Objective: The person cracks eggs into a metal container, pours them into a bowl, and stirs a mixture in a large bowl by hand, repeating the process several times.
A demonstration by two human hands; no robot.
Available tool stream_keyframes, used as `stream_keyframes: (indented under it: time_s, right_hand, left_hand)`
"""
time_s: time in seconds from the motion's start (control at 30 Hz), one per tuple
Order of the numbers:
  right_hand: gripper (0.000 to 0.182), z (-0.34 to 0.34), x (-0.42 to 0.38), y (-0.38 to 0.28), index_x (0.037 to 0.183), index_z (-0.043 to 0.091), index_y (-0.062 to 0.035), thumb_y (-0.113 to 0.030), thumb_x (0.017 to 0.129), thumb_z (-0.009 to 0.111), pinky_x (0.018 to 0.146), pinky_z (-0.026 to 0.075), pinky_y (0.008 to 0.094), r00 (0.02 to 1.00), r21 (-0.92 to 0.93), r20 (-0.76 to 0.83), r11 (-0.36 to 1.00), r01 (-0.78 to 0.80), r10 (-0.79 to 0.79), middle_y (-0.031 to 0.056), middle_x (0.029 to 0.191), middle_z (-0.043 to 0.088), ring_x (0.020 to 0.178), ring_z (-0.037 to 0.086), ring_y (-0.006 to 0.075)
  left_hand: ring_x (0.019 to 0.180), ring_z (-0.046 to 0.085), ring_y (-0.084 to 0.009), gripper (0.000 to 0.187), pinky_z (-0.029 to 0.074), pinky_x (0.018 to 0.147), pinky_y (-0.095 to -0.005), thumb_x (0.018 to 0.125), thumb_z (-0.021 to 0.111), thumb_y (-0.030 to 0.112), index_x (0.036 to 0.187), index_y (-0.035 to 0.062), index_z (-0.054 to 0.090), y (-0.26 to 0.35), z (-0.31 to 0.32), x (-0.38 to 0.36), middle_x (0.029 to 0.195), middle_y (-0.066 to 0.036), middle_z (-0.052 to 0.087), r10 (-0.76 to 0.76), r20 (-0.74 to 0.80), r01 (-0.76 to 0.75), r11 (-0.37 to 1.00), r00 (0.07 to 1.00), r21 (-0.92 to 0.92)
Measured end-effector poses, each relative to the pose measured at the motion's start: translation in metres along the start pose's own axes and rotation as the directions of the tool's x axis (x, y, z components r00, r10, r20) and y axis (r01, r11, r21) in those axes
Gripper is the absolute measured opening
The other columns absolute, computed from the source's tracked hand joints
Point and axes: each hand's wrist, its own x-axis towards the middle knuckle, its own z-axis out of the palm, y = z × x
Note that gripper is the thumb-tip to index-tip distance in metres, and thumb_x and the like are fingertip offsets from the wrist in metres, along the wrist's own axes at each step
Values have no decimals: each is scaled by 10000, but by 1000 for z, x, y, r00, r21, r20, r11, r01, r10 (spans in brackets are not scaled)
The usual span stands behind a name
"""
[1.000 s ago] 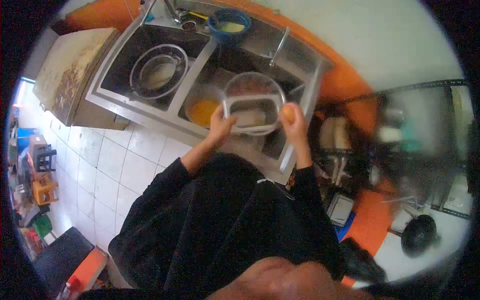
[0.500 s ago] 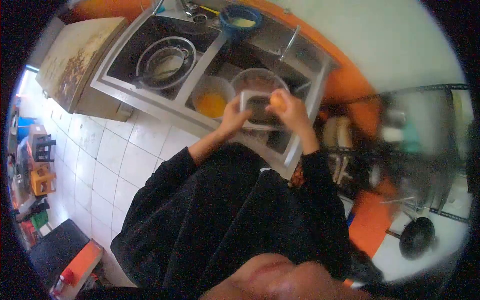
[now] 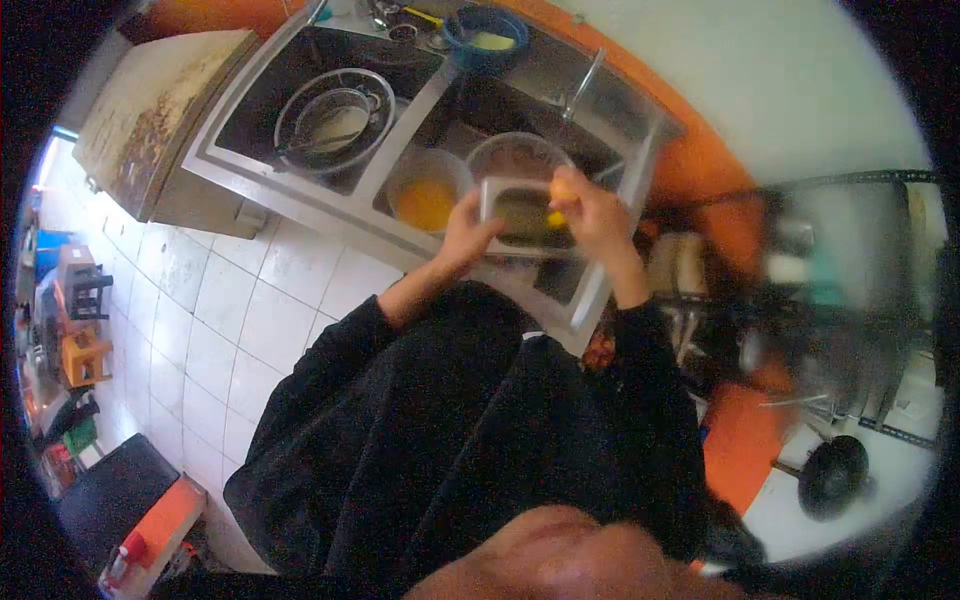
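Note:
My left hand (image 3: 470, 232) is closed on the left side of a rectangular metal container (image 3: 488, 192), held over the right sink basin. In my right hand (image 3: 597, 218) is a brown-orange egg (image 3: 564, 184), above the container's right end. Bright yellow yolk (image 3: 556, 218) shows just below my fingers, at the inside of the container. To the left of it a translucent bowl (image 3: 400, 170) holds orange-yellow liquid (image 3: 427, 203). Behind the container stands a larger clear bowl (image 3: 515, 140), its contents blurred.
The left sink basin (image 3: 255, 130) holds a large round bowl (image 3: 290, 160) with a smaller one inside. A blue basin (image 3: 460, 55) sits on the back ledge near a faucet (image 3: 583, 85). A stained box-like cabinet (image 3: 170, 110) stands left; a black pan (image 3: 833, 478) is at right.
My right hand has turned and shifted slightly right with the egg. Yellow yolk now shows beneath it. My left hand and the container stay nearly in place.

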Motion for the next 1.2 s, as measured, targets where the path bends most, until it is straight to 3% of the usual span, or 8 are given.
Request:
stream_keyframes:
  time_s: [0.4, 0.47, 0.6, 0.7, 0.77, 0.9, 0.97, 1.2]
  right_hand:
    - [433, -8, 1, -4, 1125, 536, -191, -422, 767, 613, 593, 499, 415, 991, -112, -38, 986, 125, -130, 119, 872, 635, 748, 627, 316]
    - [408, 14, -7, 0, 1126, 523, -185, -397, 785, 595, 598, 499, 400, 954, -335, 195, 899, 282, -227, 109, 933, 617, 792, 620, 297]
    - [410, 27, -9, 15, 1143, 499, -188, -389, 796, 583, 650, 501, 401, 926, -386, 364, 889, 244, -96, 112, 988, 608, 876, 603, 308]
    - [406, 20, -7, 26, 1160, 474, -172, -352, 813, 584, 702, 496, 415, 966, -31, 156, 977, 213, -206, 132, 1027, 595, 935, 581, 346]
    - [352, 6, -5, 19, 1148, 467, -134, -287, 848, 569, 730, 490, 415, 994, 271, 52, 960, 76, -94, 124, 1046, 582, 954, 582, 323]
    - [341, 11, -15, 36, 1177, 422, -123, -242, 882, 544, 663, 491, 343, 994, 449, -84, 887, 104, -74, 105, 1040, 568, 892, 591, 230]
    - [362, 9, -27, 36, 1206, 363, -136, -257, 903, 521, 594, 462, 261, 981, 852, 12, 511, -112, 195, 101, 1006, 552, 802, 568, 159]
    - [426, -19, -106, 87, 1203, 372, -121, -385, 895, 500, 521, 434, 305, 679, 946, -278, 315, 72, 679, 112, 972, 527, 736, 540, 198]
  left_hand:
    - [931, 559, -178, 445, 455, 817, -305, 701, 598, 15, 1139, 4, 521, -6, 0, 6, 1014, -95, 595, -18, 4, 17, 998, 1000, 54]
    - [930, 559, -175, 442, 455, 815, -303, 703, 602, 19, 1138, 3, 522, -7, -1, 4, 1013, -94, 595, -22, 27, 20, 997, 999, 75]
    - [906, 556, -159, 451, 455, 794, -289, 699, 587, -12, 1144, 12, 520, 6, 5, 6, 1004, -63, 592, -68, 25, 68, 998, 997, 11]
    - [893, 560, -177, 434, 461, 787, -304, 710, 609, 10, 1135, 5, 522, 1, 3, 6, 994, -88, 595, -67, -1, 67, 998, 998, -13]
    - [888, 560, -176, 432, 460, 786, -304, 709, 612, 8, 1132, 6, 523, 0, 2, 7, 990, -88, 596, -72, 6, 73, 997, 997, -38]
    - [892, 558, -172, 420, 458, 787, -302, 716, 600, -10, 1128, 4, 524, 7, 4, 7, 987, -87, 595, -93, -8, 92, 991, 996, -93]
    - [892, 558, -171, 417, 458, 788, -302, 718, 595, -15, 1129, 2, 524, 13, 5, 7, 987, -86, 595, -129, -6, 128, 986, 992, -107]
    - [917, 551, -143, 462, 444, 821, -277, 711, 533, -47, 1166, 12, 483, 23, -31, 10, 1038, -50, 579, -83, -80, 88, 995, 993, 53]
